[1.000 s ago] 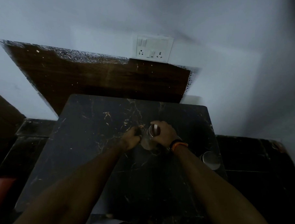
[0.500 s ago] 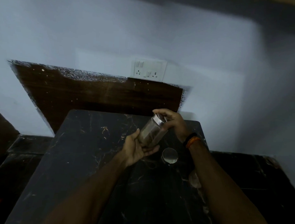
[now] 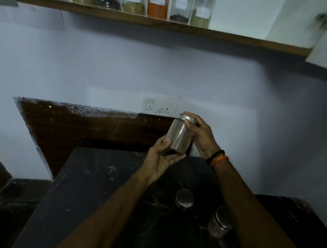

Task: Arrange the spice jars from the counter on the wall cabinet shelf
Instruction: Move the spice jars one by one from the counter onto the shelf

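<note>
1. A second ago the spice jar (image 3: 179,138) stood on the dark marble counter (image 3: 92,186) with both hands around it; now it is lifted well clear of the counter and held tilted in front of the wall, its metal lid (image 3: 186,117) leaning up and to the right.
2. The view has also swung upward, so the wooden shelf (image 3: 163,27) with its row of labelled jars (image 3: 157,5) now shows along the top. I judge that the carry toward the shelf is under way, with the placing not yet done.
3. The left hand (image 3: 162,161) cradles the jar's base from below, thumb against the side and fingers curled under it.
4. The right hand (image 3: 201,135) grips the top, fingers wrapped over the lid and thumb on the jar's shoulder. Both hands are closed on this one jar.
5. The jar hangs well below the shelf, just beside the switch plate (image 3: 160,105).
6. Two more steel-lidded jars (image 3: 184,198) (image 3: 220,223) wait on the counter under the right forearm.
</note>
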{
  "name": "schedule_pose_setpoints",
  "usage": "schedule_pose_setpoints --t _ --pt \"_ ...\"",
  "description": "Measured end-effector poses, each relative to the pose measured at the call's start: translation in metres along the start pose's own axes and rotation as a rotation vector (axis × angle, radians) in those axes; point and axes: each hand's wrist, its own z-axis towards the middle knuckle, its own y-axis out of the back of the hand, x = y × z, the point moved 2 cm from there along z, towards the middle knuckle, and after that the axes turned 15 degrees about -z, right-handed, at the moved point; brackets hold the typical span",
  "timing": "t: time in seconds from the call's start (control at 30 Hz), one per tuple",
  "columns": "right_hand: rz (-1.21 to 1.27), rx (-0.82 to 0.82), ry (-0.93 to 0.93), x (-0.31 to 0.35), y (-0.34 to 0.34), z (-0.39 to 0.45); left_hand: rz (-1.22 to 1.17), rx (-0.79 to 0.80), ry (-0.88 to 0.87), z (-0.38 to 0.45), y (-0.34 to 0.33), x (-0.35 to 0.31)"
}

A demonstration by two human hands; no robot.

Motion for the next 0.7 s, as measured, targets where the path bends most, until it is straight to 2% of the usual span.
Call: schedule_pose_setpoints --t 0.1,0.27,0.37,0.53,0.7 --pt "-0.016 -0.100 -0.022 0.017 0.000 0.003 0.167 -0.004 -0.111 0.006 -0.023 -0.006" --pt "0.112 -0.241 -0.037 0.045 0.002 0.011 0.412 0.006 -0.277 0.006 -0.057 -0.009" --pt "0.247 -0.231 0.002 0.061 0.009 0.012 0.404 0.035 -0.335 0.004 -0.071 -0.013" --pt "0.437 -0.143 0.087 0.082 0.019 0.013 0.203 0.138 -0.207 0.003 -0.092 -0.026" --pt "0.529 -0.074 0.113 0.101 0.023 0.008 0.291 0.220 -0.156 0.008 -0.110 -0.032"
